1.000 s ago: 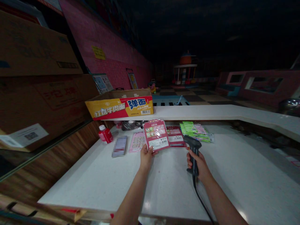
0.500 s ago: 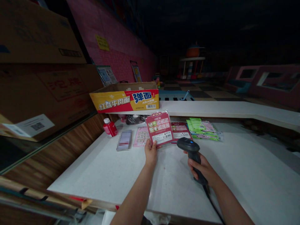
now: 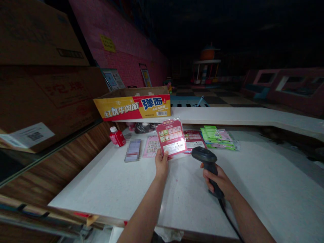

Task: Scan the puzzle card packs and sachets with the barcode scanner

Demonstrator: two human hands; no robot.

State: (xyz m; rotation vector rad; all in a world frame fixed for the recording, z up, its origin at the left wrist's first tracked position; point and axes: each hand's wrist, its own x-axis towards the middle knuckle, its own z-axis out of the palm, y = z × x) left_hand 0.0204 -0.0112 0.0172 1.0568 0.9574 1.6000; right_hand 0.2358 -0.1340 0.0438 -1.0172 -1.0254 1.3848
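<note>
My left hand pinches the lower edge of a flat red packet in clear wrap, tilted up above the counter with its printed, barcoded side towards me. My right hand is wrapped round the grip of a black barcode scanner; its head points left, towards the packet, a small gap apart. A cable runs down from the grip. Behind the scanner lies another red packet. A pink printed sheet lies left of the held packet, partly hidden by it.
Green and pink packets are piled at the back of the white counter. On the left stand a red bottle and a blurred-out item. A noodle carton sits on the raised ledge. Large cardboard boxes are stacked at left.
The blue light on top of the scanner has gone out. Both hands keep nearly the same places and grips; the whole view has shifted slightly.
</note>
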